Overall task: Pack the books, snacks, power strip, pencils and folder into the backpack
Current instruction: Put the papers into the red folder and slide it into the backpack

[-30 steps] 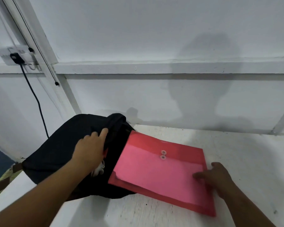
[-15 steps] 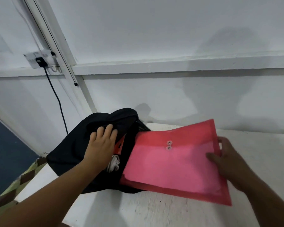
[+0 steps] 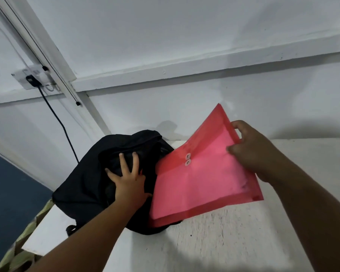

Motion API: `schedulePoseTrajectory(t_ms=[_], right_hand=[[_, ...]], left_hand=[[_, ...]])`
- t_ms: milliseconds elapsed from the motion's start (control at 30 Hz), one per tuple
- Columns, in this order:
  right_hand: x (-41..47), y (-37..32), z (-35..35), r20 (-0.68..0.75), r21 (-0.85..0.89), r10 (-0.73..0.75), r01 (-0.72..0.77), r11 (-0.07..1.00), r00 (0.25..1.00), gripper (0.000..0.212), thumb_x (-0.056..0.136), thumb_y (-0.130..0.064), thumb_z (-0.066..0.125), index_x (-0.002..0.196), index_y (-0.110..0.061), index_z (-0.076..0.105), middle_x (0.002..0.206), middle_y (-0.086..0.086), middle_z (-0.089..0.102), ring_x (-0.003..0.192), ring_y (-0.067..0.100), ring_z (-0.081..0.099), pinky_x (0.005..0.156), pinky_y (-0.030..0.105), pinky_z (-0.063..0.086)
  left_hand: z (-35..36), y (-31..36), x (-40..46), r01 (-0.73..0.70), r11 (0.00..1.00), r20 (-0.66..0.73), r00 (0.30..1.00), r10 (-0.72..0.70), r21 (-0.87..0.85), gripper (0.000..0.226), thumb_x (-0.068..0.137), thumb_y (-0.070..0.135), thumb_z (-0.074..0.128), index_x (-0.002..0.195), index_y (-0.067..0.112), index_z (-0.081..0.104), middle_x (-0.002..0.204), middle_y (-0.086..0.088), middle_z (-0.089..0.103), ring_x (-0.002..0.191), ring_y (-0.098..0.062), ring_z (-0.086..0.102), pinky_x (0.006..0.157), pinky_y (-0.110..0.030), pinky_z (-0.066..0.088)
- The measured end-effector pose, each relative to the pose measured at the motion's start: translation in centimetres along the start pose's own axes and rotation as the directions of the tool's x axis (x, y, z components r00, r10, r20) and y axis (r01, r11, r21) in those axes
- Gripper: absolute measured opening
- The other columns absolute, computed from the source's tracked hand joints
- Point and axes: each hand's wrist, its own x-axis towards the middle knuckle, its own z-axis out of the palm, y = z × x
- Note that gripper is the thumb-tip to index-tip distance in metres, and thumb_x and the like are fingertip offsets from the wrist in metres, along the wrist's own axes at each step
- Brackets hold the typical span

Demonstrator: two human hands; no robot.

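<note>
**Red folder tilted at the mouth of the black backpack**

The right hand (image 3: 251,152) pinches the upper right edge of the red folder (image 3: 202,179), thumb on its face and fingers curled behind. The folder is tilted, its far corner raised, its lower left corner against the black backpack (image 3: 90,173), which lies slumped on the white tabletop (image 3: 224,238). The left hand (image 3: 129,179) presses flat on the backpack with fingers spread and straight. On the wall a socket (image 3: 33,78) carries a dark cable (image 3: 61,124).
</note>
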Motion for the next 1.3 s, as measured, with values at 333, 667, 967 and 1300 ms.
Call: schedulePoseTrajectory(t_ms=[333,667,967,1300], right_hand=[[1.2,1.9,-1.3,0.051,-0.019,0.060,-0.059,0.998,0.997,0.044,0.085,-0.004,0.053,0.116,-0.035,0.051,0.095,0.005,0.068,0.083,0.029,0.069,0.077,0.051,0.060],[6.6,-0.7,0.4,0.207,-0.065,0.131,-0.120,0.991,0.970,0.034,0.086,0.002,0.056,0.114,-0.016,0.057,0.104,0.017,0.063,0.091,0.036,0.066,0.077,0.048,0.058],[8.3,0.3,3.8,0.083,0.162,0.126,-0.138,0.977,0.989,0.034,0.085,0.002,0.050,0.112,-0.016,0.060,0.102,0.013,0.067,0.086,0.034,0.069,0.076,0.048,0.059],[6.3,1.4,4.3,-0.103,0.203,0.065,-0.043,0.978,0.993,0.046,0.086,0.000,0.050,0.123,-0.027,0.057,0.104,-0.001,0.066,0.083,0.022,0.068,0.069,0.036,0.059]], left_hand=[[1.3,0.5,1.1,-0.014,0.999,0.017,1.000,0.014,0.037,0.029,0.092,0.052,0.055,0.111,0.037,0.070,0.162,-0.015,-0.022,0.141,-0.056,-0.025,0.104,-0.081,0.000],[0.1,-0.2,1.3,0.047,0.987,0.032,0.999,-0.043,-0.155,0.046,0.096,0.031,0.046,0.141,0.041,0.049,0.163,-0.001,-0.021,0.148,-0.039,-0.019,0.111,-0.066,-0.002],[-1.2,-3.2,1.2,0.146,0.937,0.005,0.988,-0.153,-0.317,0.008,0.081,0.030,0.068,0.079,0.028,0.075,0.165,0.006,0.007,0.148,-0.029,0.000,0.113,-0.057,0.005],[-0.5,-3.9,1.1,0.110,0.935,-0.070,0.987,-0.142,-0.338,0.011,0.076,0.026,0.074,0.066,0.026,0.072,0.163,0.006,0.016,0.147,-0.029,0.006,0.112,-0.056,0.006]])
